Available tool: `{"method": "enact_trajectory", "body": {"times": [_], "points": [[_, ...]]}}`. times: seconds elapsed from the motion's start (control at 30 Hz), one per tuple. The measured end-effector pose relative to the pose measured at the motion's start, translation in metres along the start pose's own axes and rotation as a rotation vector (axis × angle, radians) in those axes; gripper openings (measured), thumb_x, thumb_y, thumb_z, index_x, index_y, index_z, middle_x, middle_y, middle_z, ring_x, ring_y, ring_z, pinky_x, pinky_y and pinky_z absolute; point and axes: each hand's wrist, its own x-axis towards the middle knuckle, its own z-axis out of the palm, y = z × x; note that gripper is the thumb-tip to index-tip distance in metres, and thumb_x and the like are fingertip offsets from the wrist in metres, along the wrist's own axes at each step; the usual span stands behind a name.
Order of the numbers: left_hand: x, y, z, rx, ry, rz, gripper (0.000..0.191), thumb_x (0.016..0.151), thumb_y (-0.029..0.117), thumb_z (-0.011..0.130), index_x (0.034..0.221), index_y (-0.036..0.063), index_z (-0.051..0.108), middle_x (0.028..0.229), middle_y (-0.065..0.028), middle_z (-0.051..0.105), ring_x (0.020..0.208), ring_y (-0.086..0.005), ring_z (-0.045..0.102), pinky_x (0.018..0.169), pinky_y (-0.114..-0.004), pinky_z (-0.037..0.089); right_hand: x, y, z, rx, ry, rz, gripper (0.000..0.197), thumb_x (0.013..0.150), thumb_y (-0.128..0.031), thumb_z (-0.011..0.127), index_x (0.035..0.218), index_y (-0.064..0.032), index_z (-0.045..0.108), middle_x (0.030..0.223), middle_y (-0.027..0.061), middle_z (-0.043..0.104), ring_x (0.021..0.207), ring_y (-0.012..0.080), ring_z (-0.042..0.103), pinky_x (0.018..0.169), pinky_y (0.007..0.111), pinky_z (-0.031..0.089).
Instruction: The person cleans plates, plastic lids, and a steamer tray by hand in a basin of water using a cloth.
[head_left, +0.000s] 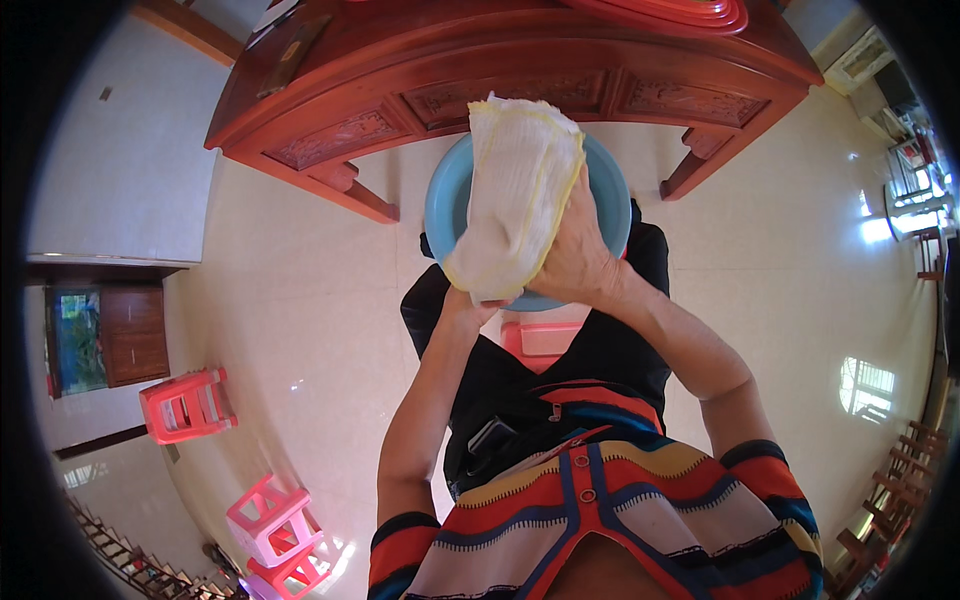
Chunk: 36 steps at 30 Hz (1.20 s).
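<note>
A bundle of white, ribbed cloth with yellow edging (517, 195) is held up above a light blue plastic basin (448, 202). My right hand (581, 255) grips the bundle along its right side, fingers partly hidden by the cloth. Under the lower end, my left hand (472, 306) supports it; most of that hand is covered by the cloth. The basin sits between my knees, and the cloth hides much of its inside. Whether the bundle is one folded piece or several layers, I cannot tell.
A carved red-brown wooden table (510, 56) stands just beyond the basin, with red plastic trays or lids (675, 11) on top. A pink-red stool (544, 341) shows between my legs. More plastic stools (187, 405) stand on the tiled floor (315, 315) at left.
</note>
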Motion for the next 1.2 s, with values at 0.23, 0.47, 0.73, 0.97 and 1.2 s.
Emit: {"method": "enact_trajectory", "body": {"times": [0.23,0.47,0.73,0.97,1.2], "points": [[-0.022,-0.004,0.039,0.142,-0.15,0.124,0.041,0.086,0.033,0.048,0.119,0.0078,0.047,0.105,-0.0145,0.058,0.072,-0.0301,0.063,0.05,-0.038,0.055,0.021,0.057,0.007,0.273,0.113,0.239,0.044,0.076,-0.027,0.058,0.114,-0.0047,0.052,0.108,0.016,0.053,0.103,0.0352,0.047,0.092,0.04,0.035],[-0.009,-0.008,0.063,0.193,0.178,0.099,0.044,0.085,0.04,0.048,0.118,0.0107,0.048,0.106,-0.0048,0.057,0.092,-0.0194,0.058,0.064,-0.04,0.054,-0.051,0.048,0.05,0.571,0.173,0.664,0.038,0.089,-0.028,0.043,0.115,-0.0012,0.048,0.112,0.0131,0.051,0.11,0.0293,0.044,0.094,0.037,0.033],[0.034,0.007,0.042,0.79,0.452,0.181,0.052,0.072,-0.006,0.055,0.121,0.0035,0.039,0.109,-0.0126,0.052,0.091,-0.0252,0.058,0.076,-0.033,0.051,-0.109,0.033,0.006,0.371,-0.147,0.362,0.044,0.091,-0.027,0.042,0.127,-0.0029,0.036,0.133,0.0176,0.034,0.125,0.0327,0.029,0.104,0.041,0.021],[0.044,-0.012,0.051,1.157,0.53,0.682,0.064,0.064,-0.011,0.051,0.124,0.0005,0.034,0.116,-0.0158,0.046,0.107,-0.0275,0.048,0.092,-0.035,0.037,-0.116,0.045,-0.072,0.217,0.101,0.517,0.035,0.079,-0.013,0.058,0.112,-0.0041,0.049,0.11,0.0123,0.051,0.105,0.0292,0.048,0.093,0.039,0.036],[0.058,-0.042,0.138,1.352,0.183,0.705,0.051,0.08,0.004,0.051,0.128,0.0022,0.032,0.111,-0.0134,0.046,0.098,-0.0207,0.051,0.082,-0.03,0.044,-0.134,0.076,-0.134,0.658,0.27,0.808,0.029,0.083,-0.014,0.054,0.107,0.0008,0.052,0.101,0.0077,0.057,0.093,0.013,0.053,0.081,0.029,0.044]]}}
